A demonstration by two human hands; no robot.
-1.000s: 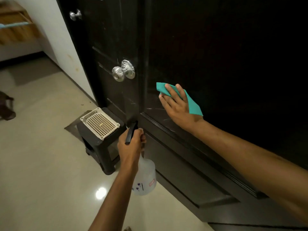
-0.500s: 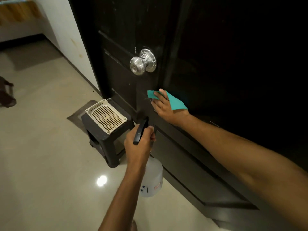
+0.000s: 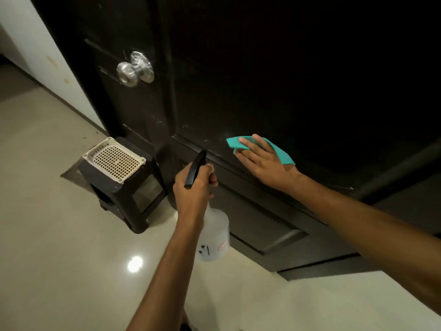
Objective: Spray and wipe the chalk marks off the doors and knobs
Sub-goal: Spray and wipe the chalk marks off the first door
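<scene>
A stool (image 3: 124, 185) with a cream grid top stands on the floor (image 3: 47, 235) at far left, against the door (image 3: 286, 80). Above it the knob (image 3: 133, 69) shows pale smears. Further right, the left hand (image 3: 193, 192) is clenched round the neck of the bottle (image 3: 213, 237), black nozzle aimed toward the door, the bottle hanging below the grip. Faint chalk marks (image 3: 205, 140) lie on the panel just left of the cloth (image 3: 260, 149), which the right hand (image 3: 265, 163) presses flat against the door with straight fingers, so this grip is released, pinning rather than grasping.

Risks, as I judge them: the cloth could slide out from under flat fingers on a stroke; spray fired now might wet the right hand; a dry wipe could smear chalk into the moulding.
</scene>
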